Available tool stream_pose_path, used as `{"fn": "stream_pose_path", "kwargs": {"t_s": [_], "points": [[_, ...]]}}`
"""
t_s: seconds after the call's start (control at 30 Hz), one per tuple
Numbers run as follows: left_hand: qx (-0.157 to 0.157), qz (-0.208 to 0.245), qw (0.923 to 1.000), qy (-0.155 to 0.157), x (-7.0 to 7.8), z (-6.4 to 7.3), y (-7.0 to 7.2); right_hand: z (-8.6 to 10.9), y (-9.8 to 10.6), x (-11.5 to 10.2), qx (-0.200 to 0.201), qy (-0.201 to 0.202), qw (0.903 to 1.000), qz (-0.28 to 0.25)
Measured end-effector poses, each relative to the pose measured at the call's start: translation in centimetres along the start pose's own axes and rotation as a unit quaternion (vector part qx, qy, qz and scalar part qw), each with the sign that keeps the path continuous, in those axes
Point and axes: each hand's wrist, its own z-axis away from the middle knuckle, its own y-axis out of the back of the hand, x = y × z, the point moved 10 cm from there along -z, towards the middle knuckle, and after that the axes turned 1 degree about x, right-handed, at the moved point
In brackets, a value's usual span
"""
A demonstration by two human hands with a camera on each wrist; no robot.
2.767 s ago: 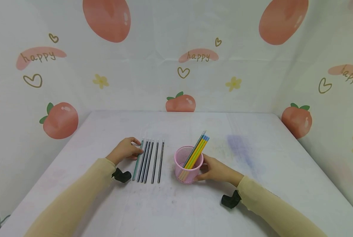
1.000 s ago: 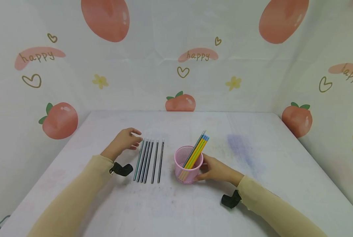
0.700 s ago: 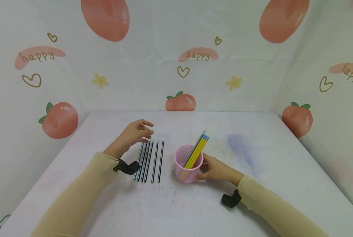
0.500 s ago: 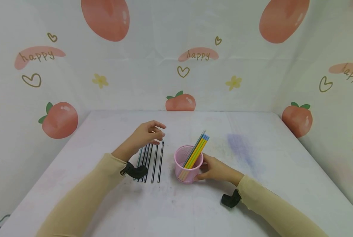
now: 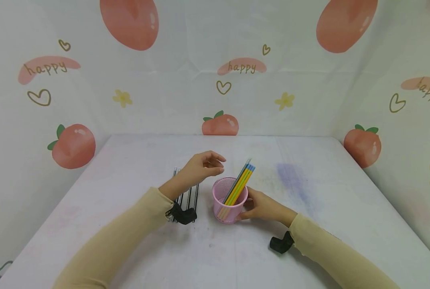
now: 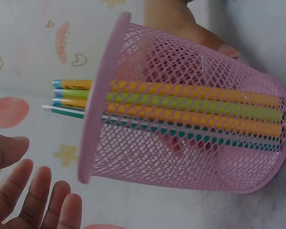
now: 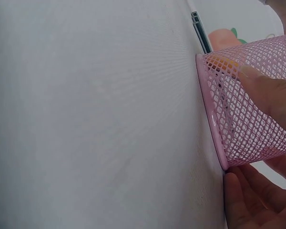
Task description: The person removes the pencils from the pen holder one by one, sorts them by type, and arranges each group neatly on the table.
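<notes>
My left hand (image 5: pixel 204 167) hovers beside and behind the pink mesh pencil cup (image 5: pixel 218 208), palm turned toward it. Nothing is between its loosely bent fingers (image 6: pixel 40 193) in the left wrist view. From the right side, my right hand (image 5: pixel 265 206) grips the cup, which stands upright on the table. Yellow, lime green and teal pencils (image 6: pixel 190 107) lean inside it, eraser ends sticking out above the rim (image 6: pixel 105 86). Left of the cup several dark striped pencils (image 5: pixel 196 196) lie side by side, partly covered by my left wrist and sleeve.
The white tabletop (image 5: pixel 215 261) has a faint purple stain (image 5: pixel 292 182) at the right. Fabric walls (image 5: pixel 186 92) with fruit and "happy" prints enclose the back and sides. A dark camera mount (image 5: pixel 183 215) hangs under the left wrist, another mount (image 5: pixel 281 243) by the right.
My left hand has left the teal pencil at the row's left end and moved right, over the row, to beside the cup. My right hand and the cup stay put.
</notes>
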Motion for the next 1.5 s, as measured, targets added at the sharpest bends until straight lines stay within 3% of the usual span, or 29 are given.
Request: {"fn": "stream_pose_path", "kwargs": {"t_s": [0.7,0.93,1.5], "points": [[-0.041,-0.027,0.9985,0.025,-2.0,-1.3,-3.8,0.0,0.0,0.2,-0.002,0.007,1.0,0.006],[-0.044,-0.039,0.9979,0.025,-1.8,-1.6,-4.3,-0.1,0.0,0.5,-0.002,0.004,0.9999,0.009],[-0.061,-0.008,0.9979,0.019,-1.5,-1.7,-5.2,0.0,0.0,-0.1,-0.003,0.011,0.9999,-0.001]]}}
